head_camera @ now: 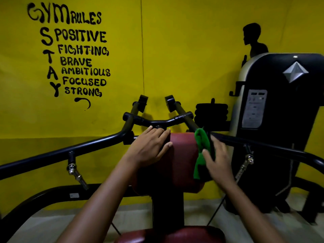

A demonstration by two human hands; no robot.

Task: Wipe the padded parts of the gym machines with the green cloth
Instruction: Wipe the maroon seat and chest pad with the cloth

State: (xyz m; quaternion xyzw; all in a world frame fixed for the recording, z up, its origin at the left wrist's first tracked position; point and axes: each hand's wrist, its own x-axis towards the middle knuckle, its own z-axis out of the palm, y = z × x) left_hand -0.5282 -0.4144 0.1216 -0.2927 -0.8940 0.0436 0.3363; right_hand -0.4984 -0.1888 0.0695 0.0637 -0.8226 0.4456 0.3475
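A dark red chest pad (180, 160) stands upright on a black post in the middle of the head view. My left hand (149, 146) rests flat on its upper left corner with the fingers straight. The green cloth (201, 151) hangs down the pad's right edge. My right hand (217, 155) presses the cloth against that edge, thumb on the cloth and fingers reaching round the side. A second dark red pad, the seat (157, 235), shows at the bottom edge.
Black handle bars (157, 120) rise behind the pad, and long black arms (70, 149) with hanging cable clips run off to both sides. A black weight-stack housing (280, 120) stands at the right. A yellow wall with painted lettering is close behind.
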